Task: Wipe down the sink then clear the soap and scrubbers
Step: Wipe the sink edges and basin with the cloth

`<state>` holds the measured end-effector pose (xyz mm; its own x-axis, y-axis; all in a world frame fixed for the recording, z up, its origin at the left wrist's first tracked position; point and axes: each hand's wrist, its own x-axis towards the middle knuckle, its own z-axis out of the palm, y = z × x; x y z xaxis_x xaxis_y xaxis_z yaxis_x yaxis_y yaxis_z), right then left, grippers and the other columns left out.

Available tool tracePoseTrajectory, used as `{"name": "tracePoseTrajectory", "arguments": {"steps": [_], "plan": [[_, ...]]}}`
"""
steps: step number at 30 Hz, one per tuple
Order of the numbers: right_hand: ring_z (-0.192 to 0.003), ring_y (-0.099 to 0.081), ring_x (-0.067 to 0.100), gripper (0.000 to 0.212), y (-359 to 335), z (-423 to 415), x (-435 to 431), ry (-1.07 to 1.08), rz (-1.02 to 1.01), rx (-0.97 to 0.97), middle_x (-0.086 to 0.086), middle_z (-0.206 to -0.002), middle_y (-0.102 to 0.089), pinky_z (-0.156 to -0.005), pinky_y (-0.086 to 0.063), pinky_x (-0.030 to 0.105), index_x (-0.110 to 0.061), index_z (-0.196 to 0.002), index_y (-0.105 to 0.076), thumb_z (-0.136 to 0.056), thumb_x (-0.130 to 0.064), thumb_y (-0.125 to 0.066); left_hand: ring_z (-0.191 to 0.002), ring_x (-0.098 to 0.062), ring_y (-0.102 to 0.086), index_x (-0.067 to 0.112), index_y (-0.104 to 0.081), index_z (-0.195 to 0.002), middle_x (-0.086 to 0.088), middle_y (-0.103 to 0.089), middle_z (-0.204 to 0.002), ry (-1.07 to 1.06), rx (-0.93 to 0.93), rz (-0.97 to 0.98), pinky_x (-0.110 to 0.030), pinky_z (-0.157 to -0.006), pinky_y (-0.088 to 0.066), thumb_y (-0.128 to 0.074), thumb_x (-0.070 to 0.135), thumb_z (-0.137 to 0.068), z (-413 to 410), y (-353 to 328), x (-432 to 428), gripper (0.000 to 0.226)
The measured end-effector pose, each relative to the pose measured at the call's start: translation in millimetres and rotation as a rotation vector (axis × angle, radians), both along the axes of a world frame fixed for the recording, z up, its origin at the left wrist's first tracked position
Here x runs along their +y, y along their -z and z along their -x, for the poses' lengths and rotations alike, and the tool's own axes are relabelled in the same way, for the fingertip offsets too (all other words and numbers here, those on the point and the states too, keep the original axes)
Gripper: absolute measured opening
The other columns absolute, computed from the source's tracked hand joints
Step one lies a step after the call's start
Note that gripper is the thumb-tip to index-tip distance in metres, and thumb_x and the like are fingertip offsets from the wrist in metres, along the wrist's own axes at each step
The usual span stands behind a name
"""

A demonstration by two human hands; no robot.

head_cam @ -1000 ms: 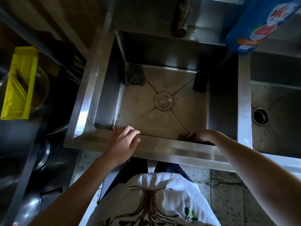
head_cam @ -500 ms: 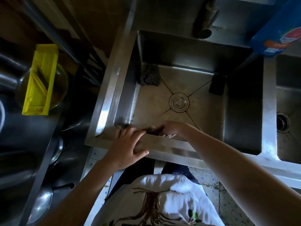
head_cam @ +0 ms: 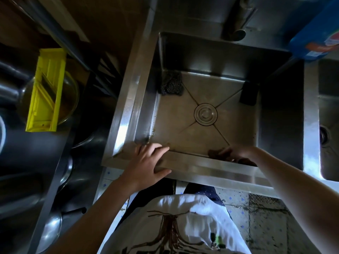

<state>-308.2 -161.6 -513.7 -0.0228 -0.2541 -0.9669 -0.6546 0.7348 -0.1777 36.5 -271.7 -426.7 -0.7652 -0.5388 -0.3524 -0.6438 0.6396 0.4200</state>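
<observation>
The steel sink (head_cam: 185, 164) fills the middle of the head view. My left hand (head_cam: 146, 162) rests flat on its front rim with fingers apart. Inside the basin, against the near wall, my right hand (head_cam: 236, 154) presses a dark brown cloth (head_cam: 215, 153). A steel-wool scrubber (head_cam: 170, 83) lies in the far left corner of the basin. A dark sponge (head_cam: 249, 95) leans in the far right corner. A blue soap bottle (head_cam: 317, 35) stands on the rim at the far right.
The round drain cover (head_cam: 205, 114) sits mid-basin, under the faucet spout (head_cam: 236, 26). A second basin (head_cam: 329, 125) lies to the right. On the left counter are a yellow slicer (head_cam: 46, 94) over a glass bowl (head_cam: 70, 99) and metal pots (head_cam: 49, 228).
My right hand with the cloth slid along the near wall, first left toward my left hand, then back to the right. My left hand stayed on the front rim.
</observation>
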Motion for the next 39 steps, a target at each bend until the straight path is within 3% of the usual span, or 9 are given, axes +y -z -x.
{"name": "tracePoseTrajectory", "arguments": {"steps": [2, 5, 10, 13, 20, 28, 32, 36, 39], "plan": [[-0.078, -0.056, 0.010, 0.041, -3.4, -11.2, -7.5, -0.054, 0.004, -0.009, 0.003, -0.117, -0.063, -0.059, -0.045, 0.014, -0.024, -0.134, -0.053, -0.098, -0.006, -0.046, -0.123, -0.020, -0.041, 0.029, -0.040, -0.139, 0.004, -0.042, -0.135, -0.006, -0.008, 0.003, -0.040, -0.107, -0.023, -0.040, 0.066, -0.081, -4.0, 0.4, -5.2, 0.069], [-0.054, -0.043, 0.006, 0.038, -2.6, -39.4, -31.2, -0.004, 0.017, -0.074, 0.002, -0.092, -0.065, -0.044, -0.032, 0.014, -0.028, -0.130, -0.055, -0.099, -0.009, -0.044, -0.126, -0.020, -0.039, 0.030, -0.042, -0.138, 0.005, -0.039, -0.139, -0.031, -0.017, 0.010, -0.041, -0.107, -0.020, -0.042, 0.064, -0.081, -11.9, -0.8, -12.7, 0.066], [-0.045, -0.034, 0.008, 0.043, -3.1, -110.0, -88.7, -0.010, 0.121, -0.236, -0.002, -0.061, -0.049, -0.040, -0.025, 0.017, -0.039, -0.096, -0.061, -0.097, -0.001, -0.042, -0.128, -0.019, -0.031, 0.030, -0.046, -0.134, 0.003, -0.035, -0.143, -0.092, 0.026, 0.039, -0.041, -0.107, -0.023, -0.040, 0.063, -0.082, -28.0, -5.1, -26.7, 0.061], [-0.046, -0.039, 0.010, 0.035, -6.6, -151.6, -122.7, -0.019, 0.152, -0.279, -0.002, -0.060, -0.050, -0.040, -0.029, 0.017, -0.024, -0.112, -0.064, -0.097, -0.001, -0.043, -0.123, -0.025, -0.043, 0.026, -0.051, -0.130, -0.001, -0.041, -0.140, -0.089, 0.002, 0.079, -0.041, -0.103, -0.029, -0.039, 0.060, -0.082, -38.7, -7.8, -36.6, 0.060], [-0.056, -0.043, 0.009, 0.043, -27.0, -174.4, -137.6, -0.095, 0.248, -0.246, -0.008, -0.066, -0.051, -0.051, -0.036, 0.020, -0.034, -0.123, -0.059, -0.096, -0.007, -0.040, -0.125, -0.027, -0.040, 0.021, -0.052, -0.128, -0.005, -0.041, -0.138, -0.063, -0.014, 0.114, -0.043, -0.108, -0.023, -0.036, 0.057, -0.085, -58.4, -10.1, -55.6, 0.058], [-0.055, -0.043, 0.010, 0.032, -30.9, -118.3, -82.1, 0.034, 0.161, -0.015, -0.008, -0.068, -0.059, -0.051, -0.032, 0.022, -0.039, -0.078, -0.064, -0.098, -0.020, -0.047, -0.133, -0.024, -0.032, 0.018, -0.047, -0.136, -0.008, -0.026, -0.151, -0.103, 0.027, 0.134, -0.040, -0.110, -0.012, -0.033, 0.048, -0.090, -58.1, -10.3, -80.0, 0.057], [-0.060, -0.047, 0.012, 0.025, -34.1, -117.2, -80.8, 0.067, 0.137, 0.065, -0.005, -0.074, -0.060, -0.051, -0.035, 0.022, -0.034, -0.099, -0.068, -0.095, -0.017, -0.050, -0.133, -0.028, -0.036, 0.019, -0.045, -0.136, -0.007, -0.027, -0.150, -0.112, 0.040, 0.137, -0.046, -0.111, -0.016, -0.053, 0.036, -0.089, -50.2, -10.0, -92.9, 0.050], [-0.053, -0.044, 0.012, 0.034, -35.0, -149.0, -105.3, 0.066, 0.136, -0.012, -0.001, -0.067, -0.054, -0.045, -0.036, 0.018, -0.033, -0.084, -0.063, -0.097, -0.010, -0.042, -0.132, -0.025, -0.037, 0.022, -0.043, -0.137, -0.004, -0.026, -0.150, -0.146, 0.063, 0.127, -0.044, -0.113, -0.012, -0.053, 0.035, -0.090, -41.8, -7.7, -100.0, 0.049], [-0.048, -0.042, 0.015, 0.037, -30.1, -168.2, -135.4, 0.142, 0.068, -0.067, 0.005, -0.068, -0.051, -0.039, -0.037, 0.020, -0.016, -0.114, -0.065, -0.094, 0.001, -0.039, -0.131, -0.022, -0.037, 0.026, -0.039, -0.138, 0.001, -0.022, -0.151, -0.172, 0.064, 0.116, -0.039, -0.112, -0.010, -0.046, 0.039, -0.092, -39.9, -5.2, -106.0, 0.049]]}}
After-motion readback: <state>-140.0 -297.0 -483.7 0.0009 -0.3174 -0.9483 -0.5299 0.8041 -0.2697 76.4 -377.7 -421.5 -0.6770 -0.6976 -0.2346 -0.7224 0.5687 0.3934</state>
